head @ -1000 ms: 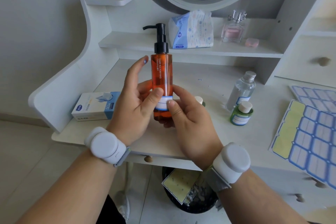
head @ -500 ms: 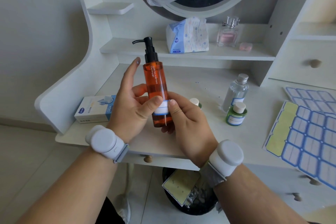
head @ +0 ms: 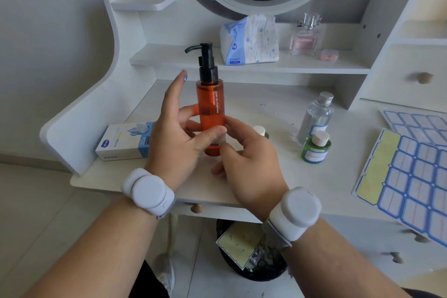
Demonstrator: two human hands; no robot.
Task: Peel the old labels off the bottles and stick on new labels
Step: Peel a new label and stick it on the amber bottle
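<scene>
We hold the orange pump bottle (head: pixel 210 113) upright above the bench's (head: pixel 278 109) front edge.

Bare bench lies behind it; a clear bottle (head: pixel 315 117) and green bottle (head: pixel 315 147) stand well right, label sheets (head: pixel 411 176) beyond. Our left hand (head: pixel 179 143) grips it, thumb across the white label (head: pixel 219 139), index finger straight. Right hand (head: pixel 246 157) pinches the label's edge, mostly hiding it.

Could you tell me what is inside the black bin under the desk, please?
In the bin lie a used yellow sticker backing sheet and some crumpled clear wrap. The right wrist hides its right side, and anything deeper is too dark to tell.
</scene>
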